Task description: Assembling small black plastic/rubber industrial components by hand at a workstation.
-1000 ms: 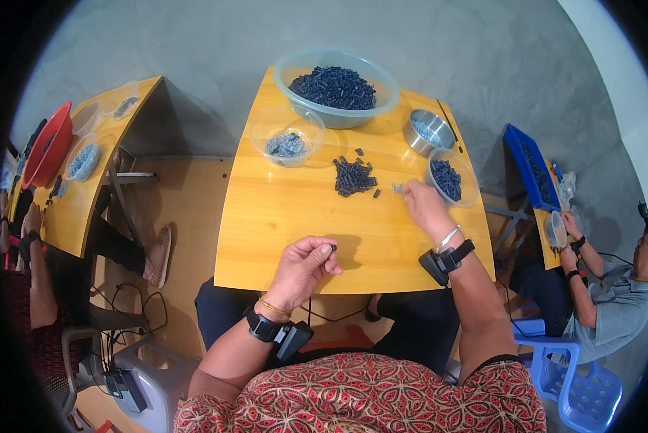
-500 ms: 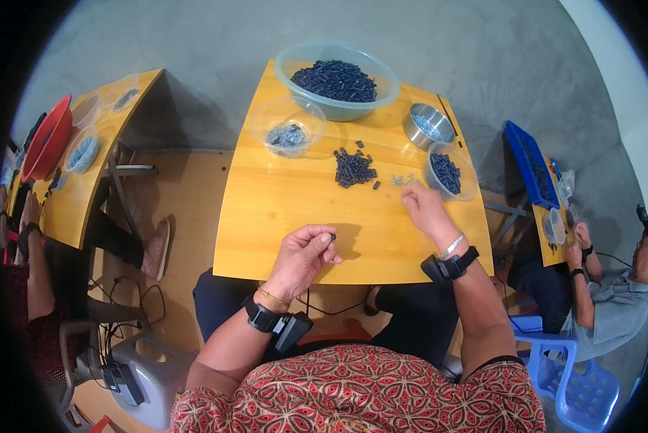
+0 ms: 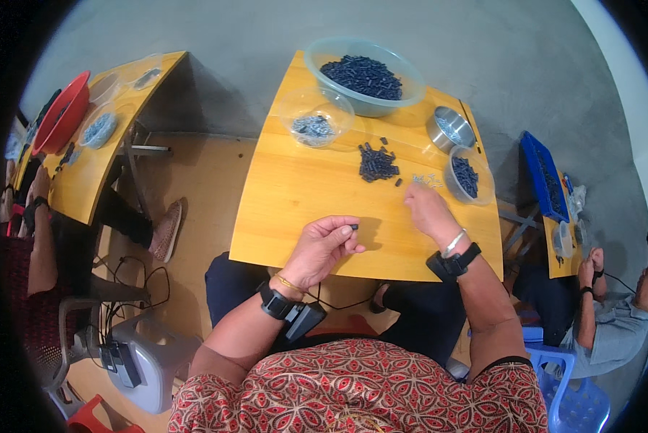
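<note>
My left hand is above the near part of the table, thumb and fingers pinching a small dark plastic piece. Its end sticks out past my fingertips. Farther right, my right hand bends down at the near edge of a scatter of small silvery metal parts. Its fingers are drawn together, and whatever lies between them is hidden. Left of those parts is a loose pile of dark plastic pieces, with a single piece lying apart from it.
On the yellow table stand a large bowl of dark pieces, a clear tub of silvery parts, a metal bowl and a clear tub of dark pieces. Other people work at tables on both sides.
The whole view has shifted, so the table appears farther right. My left hand still pinches the dark piece; my right hand remains beside the silvery parts, its fingers bent more downward.
</note>
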`<state>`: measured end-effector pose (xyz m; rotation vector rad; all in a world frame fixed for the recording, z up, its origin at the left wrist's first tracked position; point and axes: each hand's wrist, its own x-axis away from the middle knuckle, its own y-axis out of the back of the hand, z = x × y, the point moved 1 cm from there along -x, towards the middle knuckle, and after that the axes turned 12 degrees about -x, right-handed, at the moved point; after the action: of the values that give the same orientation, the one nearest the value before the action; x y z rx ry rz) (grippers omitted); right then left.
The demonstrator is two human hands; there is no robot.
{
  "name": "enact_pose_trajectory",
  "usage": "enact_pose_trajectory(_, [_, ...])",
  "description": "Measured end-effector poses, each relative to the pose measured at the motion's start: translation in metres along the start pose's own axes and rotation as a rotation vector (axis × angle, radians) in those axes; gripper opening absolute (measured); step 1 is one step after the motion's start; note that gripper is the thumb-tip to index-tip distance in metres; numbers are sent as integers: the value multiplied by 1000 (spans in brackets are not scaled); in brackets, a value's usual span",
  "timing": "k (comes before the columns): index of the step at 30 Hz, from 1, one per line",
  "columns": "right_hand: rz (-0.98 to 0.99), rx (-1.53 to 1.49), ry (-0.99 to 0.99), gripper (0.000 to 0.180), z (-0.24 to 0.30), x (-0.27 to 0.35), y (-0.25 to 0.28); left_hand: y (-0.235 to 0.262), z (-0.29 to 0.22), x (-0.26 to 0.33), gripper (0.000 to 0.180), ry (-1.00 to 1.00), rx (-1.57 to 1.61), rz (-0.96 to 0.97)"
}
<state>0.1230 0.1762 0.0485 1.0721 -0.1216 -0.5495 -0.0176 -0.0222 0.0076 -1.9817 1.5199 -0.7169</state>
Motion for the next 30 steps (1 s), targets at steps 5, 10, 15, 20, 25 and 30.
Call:
enact_pose_trajectory(5, [-103, -376, -54, 5, 36, 11, 5, 3, 1, 0, 17, -25, 91, 79])
enact_pose_trajectory(10, [-56, -950, -172, 6, 70, 21, -15, 6, 3, 0, 16, -18, 95, 90])
enact_pose_trajectory(15, [-7, -1141, -214, 7, 94, 28, -23, 5, 0, 2, 16, -4, 155, 53])
enact_pose_trajectory(20, [0, -1275, -210, 8, 100, 29, -31, 5, 1, 2, 16, -46, 135, 14])
enact_pose_trajectory(25, [-24, -1278, -178, 10, 94, 30, -36, 3, 4, 2, 17, -87, 45, -40])
enact_pose_trajectory(30, [-65, -1211, -123, 7, 99, 30, -38, 4, 8, 1, 17, -147, -88, -76])
